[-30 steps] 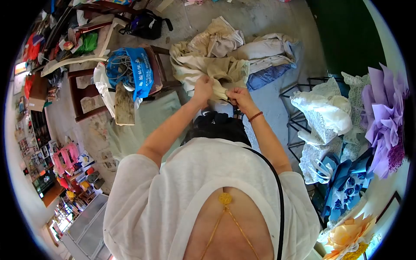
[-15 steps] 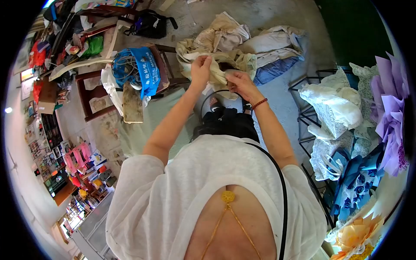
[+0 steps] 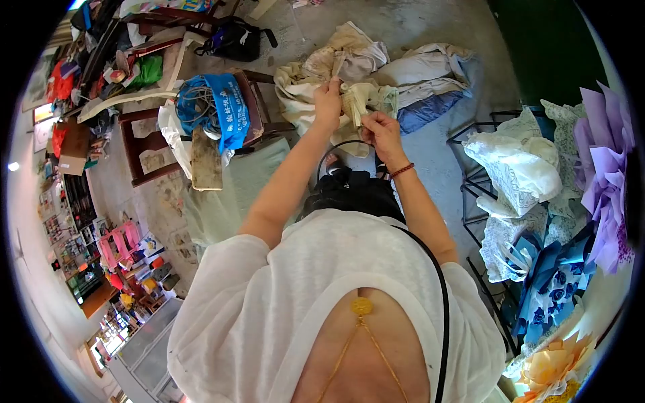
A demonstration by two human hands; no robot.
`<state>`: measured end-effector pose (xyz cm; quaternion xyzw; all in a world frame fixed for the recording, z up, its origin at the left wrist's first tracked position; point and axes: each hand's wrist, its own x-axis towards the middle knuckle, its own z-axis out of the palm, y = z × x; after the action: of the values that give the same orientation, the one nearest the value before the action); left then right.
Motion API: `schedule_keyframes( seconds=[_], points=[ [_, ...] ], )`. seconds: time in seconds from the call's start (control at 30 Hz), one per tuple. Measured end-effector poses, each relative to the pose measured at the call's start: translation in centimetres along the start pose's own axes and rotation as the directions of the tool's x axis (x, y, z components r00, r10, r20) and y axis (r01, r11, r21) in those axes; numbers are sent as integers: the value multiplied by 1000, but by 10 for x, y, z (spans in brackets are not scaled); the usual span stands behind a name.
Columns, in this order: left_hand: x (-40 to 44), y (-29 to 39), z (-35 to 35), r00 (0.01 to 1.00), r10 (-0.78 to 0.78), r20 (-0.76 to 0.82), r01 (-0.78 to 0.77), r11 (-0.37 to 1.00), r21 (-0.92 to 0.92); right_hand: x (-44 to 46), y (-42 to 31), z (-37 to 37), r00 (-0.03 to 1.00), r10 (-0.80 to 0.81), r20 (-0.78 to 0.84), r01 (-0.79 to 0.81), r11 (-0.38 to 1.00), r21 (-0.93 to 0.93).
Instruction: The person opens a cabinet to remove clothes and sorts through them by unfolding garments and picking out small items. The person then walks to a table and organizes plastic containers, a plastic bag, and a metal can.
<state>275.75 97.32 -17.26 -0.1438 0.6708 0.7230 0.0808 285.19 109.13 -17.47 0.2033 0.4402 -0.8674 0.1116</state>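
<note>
Left grip point(image 3: 328, 105) inward, floor point(image 3: 430, 151) beside cloth point(image 3: 356, 101)

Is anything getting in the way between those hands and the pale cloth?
Nothing visible does. The right hand pinches the pale cloth directly, and the left hand overlaps it in this view, though its grip is unclear. The blue bag sits off to the left, outside that space.

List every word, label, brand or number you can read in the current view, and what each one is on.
No text can be quoted with certainty.
Blue bag: white Chinese characters and a line of smaller marks, too blurred to read.
Black bag: a pale mark, too small to identify.
Clutter at left: any print is too small to read.
Pale cloth being handled: no lettering visible.
</note>
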Motion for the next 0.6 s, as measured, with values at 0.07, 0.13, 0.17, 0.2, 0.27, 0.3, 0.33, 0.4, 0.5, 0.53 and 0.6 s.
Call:
schedule_keyframes(
  seconds=[0.07, 0.13, 0.17, 0.2, 0.27, 0.3, 0.33, 0.4, 0.5, 0.53, 0.6],
  points=[
    [-13, 25, 8, 913, -408, -19, 408, 910, 78, 0, 0, -1, 999, -22, -38, 22, 1000, 9],
    [-21, -7, 14, 999, -39, 24, 26, 920, 390, 3, 2, -3, 993, -92, -69, 95, 995, 41],
    [-30, -12, 20, 938, 302, 171, -341, 703, 624, 1, -1, -1, 993, -95, -70, 98, 994, 41],
    [-35, -16, 25, 938, 303, 171, -341, 703, 624, 1, -4, 3, 989, -98, -111, 106, 992, 70],
    [-46, 4, 36, 970, 185, 160, -243, 652, 718, 1, -6, 6, 984, -104, -143, 118, 988, 97],
    [-46, 5, 37, 969, 189, 160, -246, 652, 717, 1, -5, 6, 978, -131, -163, 147, 985, 90],
    [-46, 7, 38, 953, 230, 197, -299, 606, 737, 0, -6, 6, 970, -157, -184, 174, 981, 82],
    [-45, 11, 40, 932, 277, 233, -353, 557, 752, 0, -9, 8, 962, -188, -200, 199, 979, 35],
    [-51, 27, 42, 878, 428, 215, -430, 506, 748, -4, -17, 13, 948, -236, -213, 239, 971, -15],
    [-53, 35, 43, 846, 504, 171, -482, 588, 650, -6, -21, 14, 944, -252, -211, 254, 967, -20],
    [-53, 41, 40, 813, 571, 114, -533, 652, 539, -10, -24, 13, 941, -268, -206, 270, 963, -18]
  ],
)
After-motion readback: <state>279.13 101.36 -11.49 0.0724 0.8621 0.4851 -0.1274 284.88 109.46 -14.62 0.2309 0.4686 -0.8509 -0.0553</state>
